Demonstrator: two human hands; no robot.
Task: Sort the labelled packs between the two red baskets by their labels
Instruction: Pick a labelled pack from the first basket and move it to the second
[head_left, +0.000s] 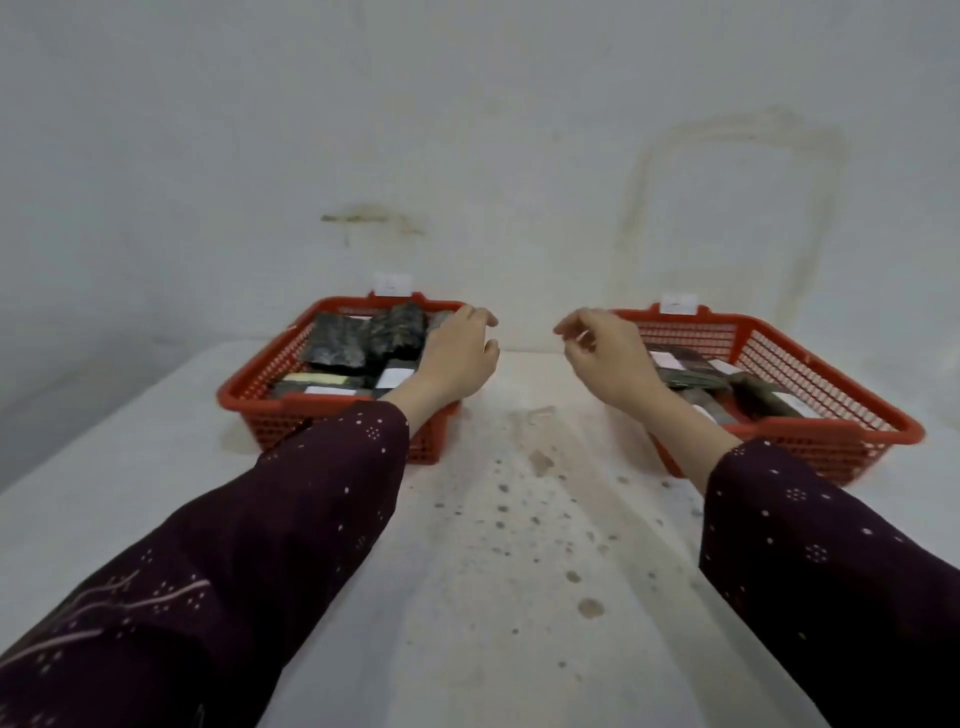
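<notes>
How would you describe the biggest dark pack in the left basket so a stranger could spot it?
Start at the red basket on the left. At its far end, take the flat speckled black pack, left of the lumpier mottled pack by the left hand.

you have one view only: the wide-angle camera on your head looks forward and down from close above the tabletop (519, 545), facing the left red basket (249, 418) and right red basket (831, 452) near its far edge, with the wall (467, 130) behind.
</notes>
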